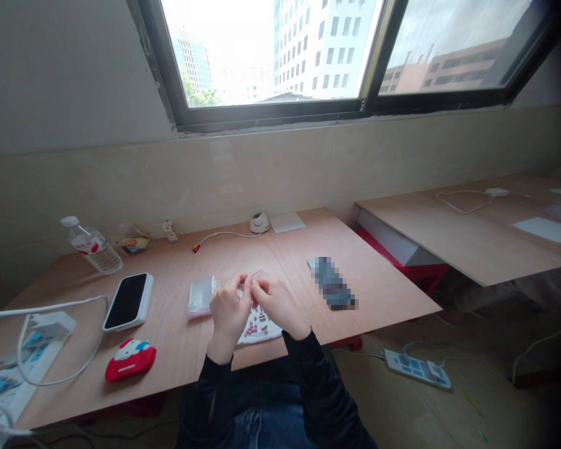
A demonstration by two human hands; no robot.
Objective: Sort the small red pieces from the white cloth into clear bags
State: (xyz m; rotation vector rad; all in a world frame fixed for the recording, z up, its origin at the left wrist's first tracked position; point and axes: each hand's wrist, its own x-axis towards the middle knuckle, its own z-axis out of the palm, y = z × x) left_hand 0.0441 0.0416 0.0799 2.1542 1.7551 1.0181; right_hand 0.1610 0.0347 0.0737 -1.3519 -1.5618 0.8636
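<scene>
so the left hand (226, 305) and right hand (280, 302) meet at the fingertips near little pink pieces (250, 328) on something white (273, 332), can't tell if either grip's clamped on anything tbh

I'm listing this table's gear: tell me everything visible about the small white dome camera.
The dome camera is small, white and rounded, apparently plastic, with a dark lens. It sits on the table near its far edge, left of a flat white sheet; whether they touch is unclear. A white cable runs leftward from it, ending in red and yellow plugs. Nobody is holding it.
</scene>
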